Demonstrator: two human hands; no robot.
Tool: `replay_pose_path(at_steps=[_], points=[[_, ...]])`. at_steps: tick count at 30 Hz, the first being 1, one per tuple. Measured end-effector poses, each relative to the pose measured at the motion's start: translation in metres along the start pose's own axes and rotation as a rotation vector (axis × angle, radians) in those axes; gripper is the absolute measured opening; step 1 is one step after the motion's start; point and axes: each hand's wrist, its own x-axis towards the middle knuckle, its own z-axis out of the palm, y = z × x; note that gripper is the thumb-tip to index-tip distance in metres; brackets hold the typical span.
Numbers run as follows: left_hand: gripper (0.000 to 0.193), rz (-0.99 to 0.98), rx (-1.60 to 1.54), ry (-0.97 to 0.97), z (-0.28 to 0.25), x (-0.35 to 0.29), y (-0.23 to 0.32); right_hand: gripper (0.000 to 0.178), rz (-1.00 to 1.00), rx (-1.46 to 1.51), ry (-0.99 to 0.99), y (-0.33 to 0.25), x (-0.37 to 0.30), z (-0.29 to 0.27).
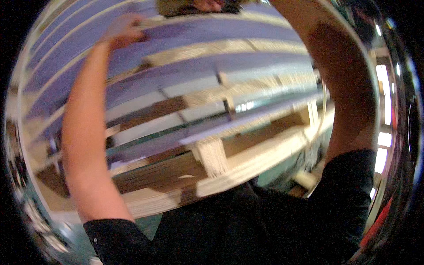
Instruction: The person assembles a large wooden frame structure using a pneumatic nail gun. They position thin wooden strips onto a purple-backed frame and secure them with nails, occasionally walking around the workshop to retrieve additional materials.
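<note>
My left arm reaches up across a large layered structure of pale wooden slats [221, 47] and purple-blue surfaces [181, 73]. Near its upper left, my left hand [125, 32] is beside a slat; motion smears the fingers, so their grip cannot be made out. My right arm rises along the right side and runs out at the upper edge. At the top middle sits a blurred brownish thing with a dark lower edge [198, 9]. A reddish, skin-like patch shows on it, possibly part of my right hand, but I cannot tell what it holds.
Closest to my body runs a pale wooden beam [265, 154], with a short wooden block [212, 157] standing against it. A pale, curved cord-like strip [324, 106] hangs at the right. Bright window-like panels [383, 95] and a red strip [375, 225] lie farther right.
</note>
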Motion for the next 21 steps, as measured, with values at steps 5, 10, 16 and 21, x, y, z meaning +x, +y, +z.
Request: replay_pose_path(at_steps=[5, 10, 16, 21], points=[[0.04, -0.051, -0.026, -0.029, -0.039, -0.029, -0.049, 0.012, -0.051, 0.114, 0.208, 0.029, -0.142, 0.035], [0.036, -0.124, 0.067, -0.047, -0.069, -0.064, -0.034, 0.011, 0.131, 0.178, 0.441, 0.052, -0.289, 0.113], [0.032, -0.202, 0.014, -0.093, -0.095, -0.12, -0.04, 0.012, 0.307, 0.144, 0.609, 0.025, -0.391, 0.181], [0.032, -0.218, 0.047, -0.123, -0.081, -0.078, -0.032, 0.013, 0.386, 0.127, 0.7, 0.055, -0.422, 0.216]])
